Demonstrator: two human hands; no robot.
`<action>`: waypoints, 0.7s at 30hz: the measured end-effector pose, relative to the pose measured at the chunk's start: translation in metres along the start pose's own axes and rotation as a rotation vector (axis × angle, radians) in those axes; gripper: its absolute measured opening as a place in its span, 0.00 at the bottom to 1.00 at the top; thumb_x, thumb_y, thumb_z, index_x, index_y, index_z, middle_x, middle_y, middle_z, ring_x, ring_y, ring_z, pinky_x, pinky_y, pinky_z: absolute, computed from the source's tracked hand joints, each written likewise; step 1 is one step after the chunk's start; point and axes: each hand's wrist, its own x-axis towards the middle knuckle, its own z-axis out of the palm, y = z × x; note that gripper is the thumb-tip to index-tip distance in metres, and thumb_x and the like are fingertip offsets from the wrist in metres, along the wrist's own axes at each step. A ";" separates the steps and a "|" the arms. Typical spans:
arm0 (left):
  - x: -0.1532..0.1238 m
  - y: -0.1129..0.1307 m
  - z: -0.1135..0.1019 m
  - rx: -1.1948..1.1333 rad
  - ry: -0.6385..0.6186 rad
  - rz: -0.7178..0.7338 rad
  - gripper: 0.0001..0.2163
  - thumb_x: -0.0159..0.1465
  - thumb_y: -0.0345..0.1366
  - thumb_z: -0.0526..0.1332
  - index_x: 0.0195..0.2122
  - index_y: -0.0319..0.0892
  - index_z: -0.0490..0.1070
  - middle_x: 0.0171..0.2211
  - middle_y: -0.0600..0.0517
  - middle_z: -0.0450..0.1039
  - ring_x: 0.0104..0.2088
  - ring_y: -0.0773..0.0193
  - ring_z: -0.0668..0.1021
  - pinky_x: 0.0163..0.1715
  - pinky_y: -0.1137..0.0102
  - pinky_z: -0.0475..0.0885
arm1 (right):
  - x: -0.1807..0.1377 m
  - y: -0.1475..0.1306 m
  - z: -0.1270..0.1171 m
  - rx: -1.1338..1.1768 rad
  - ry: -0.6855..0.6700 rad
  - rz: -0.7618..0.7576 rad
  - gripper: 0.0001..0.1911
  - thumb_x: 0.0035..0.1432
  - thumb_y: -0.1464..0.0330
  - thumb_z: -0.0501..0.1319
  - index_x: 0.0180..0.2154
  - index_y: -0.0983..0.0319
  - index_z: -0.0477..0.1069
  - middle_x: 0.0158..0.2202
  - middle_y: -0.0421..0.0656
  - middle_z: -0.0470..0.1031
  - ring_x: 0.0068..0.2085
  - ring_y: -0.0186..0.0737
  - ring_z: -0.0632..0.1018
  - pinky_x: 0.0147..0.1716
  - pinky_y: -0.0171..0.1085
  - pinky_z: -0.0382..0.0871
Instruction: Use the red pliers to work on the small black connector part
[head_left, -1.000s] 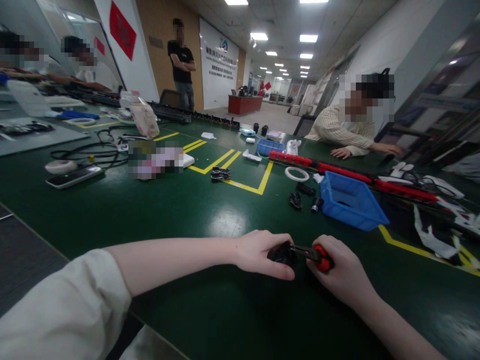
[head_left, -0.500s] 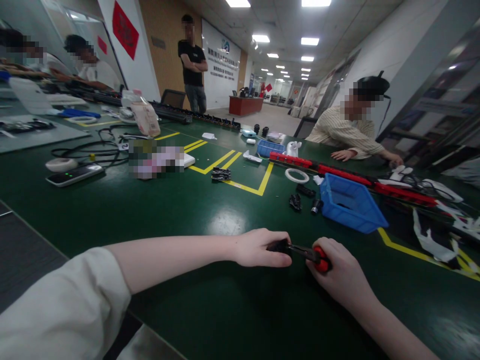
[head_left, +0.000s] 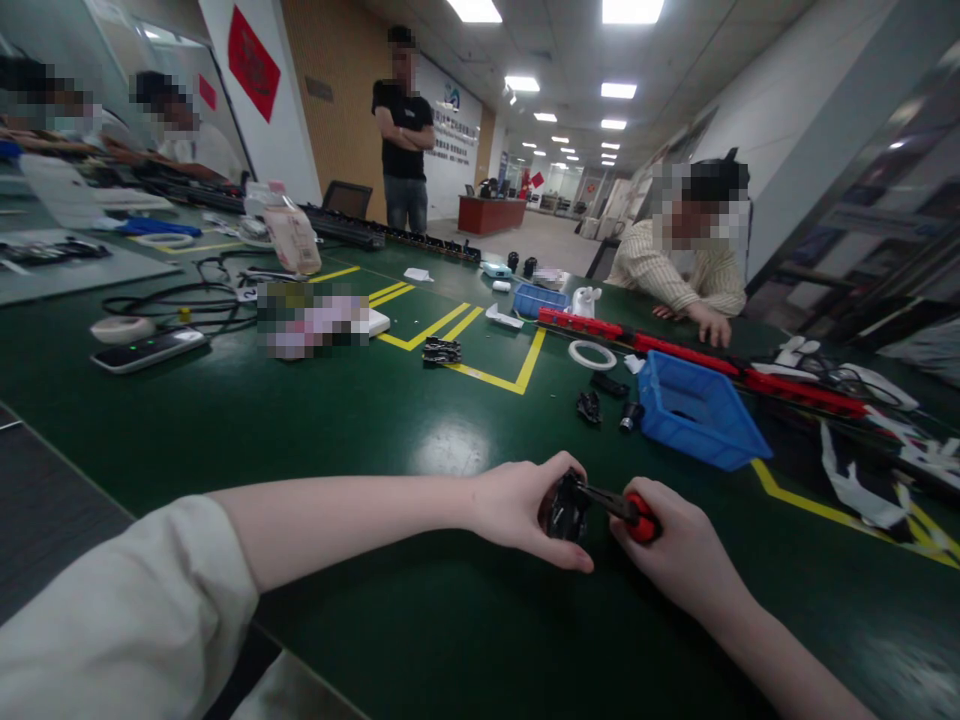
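My left hand [head_left: 521,510] is curled around a small, shiny black part [head_left: 566,508], its thumb sticking out below and its index finger above. The part's exact kind is unclear. In my right hand [head_left: 679,535] is a pair of pliers [head_left: 604,500] with red handles, mostly hidden by my fingers. The dark jaws point left and meet the upper edge of the black part; whether they grip it cannot be seen. Beyond my hands lie a crumpled-looking black piece [head_left: 589,407] and a short black cylinder [head_left: 631,416].
A blue bin [head_left: 701,425] stands right of the loose parts, before a long red strip [head_left: 675,353]. A white ring [head_left: 592,355] and a black cluster [head_left: 442,351] lie farther back. Left are a phone-like device [head_left: 150,350] and cables. A co-worker [head_left: 682,270] leans on the far side.
My left hand has opened wider and turned, exposing more of the black part. The pliers' jaws have shifted slightly against it. The co-worker at right has drawn a hand back leftward.
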 end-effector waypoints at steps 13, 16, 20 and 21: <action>0.001 0.000 0.001 0.003 -0.011 0.003 0.34 0.48 0.45 0.71 0.50 0.44 0.54 0.27 0.57 0.67 0.25 0.67 0.72 0.21 0.76 0.63 | -0.002 0.002 0.001 -0.040 0.035 -0.045 0.04 0.49 0.65 0.57 0.26 0.58 0.62 0.26 0.41 0.68 0.27 0.39 0.70 0.26 0.38 0.64; 0.001 0.000 0.000 -0.041 -0.033 0.001 0.32 0.49 0.48 0.70 0.49 0.44 0.56 0.29 0.56 0.70 0.27 0.66 0.73 0.21 0.76 0.64 | -0.002 0.004 0.002 -0.078 0.087 -0.101 0.05 0.49 0.66 0.58 0.26 0.58 0.62 0.25 0.40 0.68 0.27 0.39 0.70 0.25 0.38 0.63; 0.000 -0.001 0.000 -0.086 -0.016 -0.004 0.29 0.49 0.49 0.70 0.46 0.43 0.60 0.31 0.54 0.70 0.28 0.67 0.73 0.23 0.75 0.65 | -0.002 0.005 0.003 -0.100 0.120 -0.130 0.04 0.49 0.67 0.58 0.26 0.58 0.62 0.25 0.40 0.67 0.27 0.39 0.69 0.25 0.37 0.63; -0.001 -0.001 0.000 -0.091 -0.015 -0.007 0.29 0.49 0.49 0.70 0.46 0.42 0.60 0.31 0.54 0.70 0.28 0.67 0.73 0.23 0.75 0.65 | -0.002 0.005 0.003 -0.102 0.124 -0.134 0.04 0.49 0.67 0.58 0.27 0.58 0.62 0.25 0.41 0.67 0.27 0.39 0.69 0.25 0.37 0.63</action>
